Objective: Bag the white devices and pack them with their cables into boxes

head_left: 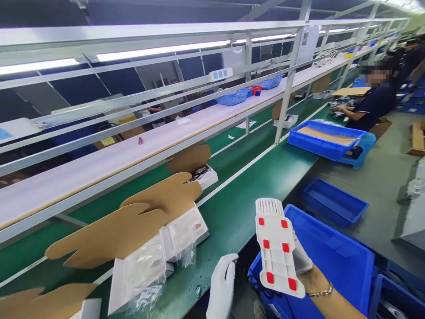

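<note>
Head view: R hand (301, 257), white-gloved w/ a chain bracelet (327, 291) at the wrist, grips a white plastic panel (277, 261) from its R side; six red pads (285, 247) face cam, slotted end farthest away. Panel's held up btwn green bench (239, 212) & blue tote (335, 261), overlapping tote's L side in view. L hand (222, 283), also gloved, is empty, fingers loosely bent, nr bench edge. Two open white cartons (116, 288) w/ clear bags (149, 292) sit L of it. Farther up, a co-worker (368, 106) handles parts, too small to ID.
</note>
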Demonstrator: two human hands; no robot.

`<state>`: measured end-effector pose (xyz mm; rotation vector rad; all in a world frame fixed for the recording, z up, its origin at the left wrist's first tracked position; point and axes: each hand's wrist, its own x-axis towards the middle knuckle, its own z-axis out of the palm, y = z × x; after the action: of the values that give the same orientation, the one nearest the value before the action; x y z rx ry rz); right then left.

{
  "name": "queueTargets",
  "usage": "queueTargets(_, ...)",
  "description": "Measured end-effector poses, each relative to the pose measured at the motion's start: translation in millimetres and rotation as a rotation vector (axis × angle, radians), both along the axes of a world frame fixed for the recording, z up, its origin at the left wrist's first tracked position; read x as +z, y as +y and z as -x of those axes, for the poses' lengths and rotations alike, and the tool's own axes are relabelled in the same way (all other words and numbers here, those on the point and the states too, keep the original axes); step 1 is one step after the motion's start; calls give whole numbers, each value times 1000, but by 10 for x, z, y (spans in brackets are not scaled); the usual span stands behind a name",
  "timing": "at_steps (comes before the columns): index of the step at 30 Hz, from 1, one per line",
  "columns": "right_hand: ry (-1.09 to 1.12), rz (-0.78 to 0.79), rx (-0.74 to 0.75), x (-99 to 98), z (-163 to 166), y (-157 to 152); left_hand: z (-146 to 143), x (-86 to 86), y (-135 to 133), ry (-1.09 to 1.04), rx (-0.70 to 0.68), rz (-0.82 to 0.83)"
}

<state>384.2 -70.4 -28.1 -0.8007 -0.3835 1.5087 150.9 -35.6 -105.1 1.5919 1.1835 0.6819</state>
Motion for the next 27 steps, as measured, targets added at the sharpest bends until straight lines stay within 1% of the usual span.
queueTargets(3,-59,11,55,-42,175,150,161,79,-62,-20,36,15)
queueTargets(6,-164,12,121,-106,280,250,289,241,-109,-56,92,33)
queueTargets(7,-220,13,107,-118,302,275,312,318,-119,-93,116,55)
queueTargets(9,-371,8,8,-115,339,328,310,497,-125,-236,154,135)
queueTargets(11,-586,-6,-83,-61,374,392,240,685,-107,-408,152,214)
queueTargets(12,-675,-14,-96,-12,395,430,185,770,-89,-472,139,231)
queueTargets(15,-891,-31,-58,214,469,548,-3,941,-16,-557,110,238)
queueTargets(17,-1087,-75,-76,391,522,613,-98,975,27,-632,127,267)
queueTargets(20,-1349,-174,-102,621,588,661,-147,961,56,-831,123,356)
queueTargets(22,-1414,-221,-108,728,615,656,-136,940,54,-944,91,433)
queueTargets(24,-1447,-258,-111,794,630,637,-117,911,51,-1019,77,521)
queueTargets(25,-1443,-275,-98,810,633,627,-110,891,53,-1047,102,578)
queueTargets(27,-1395,-289,-60,801,640,613,-100,840,64,-1081,206,706)
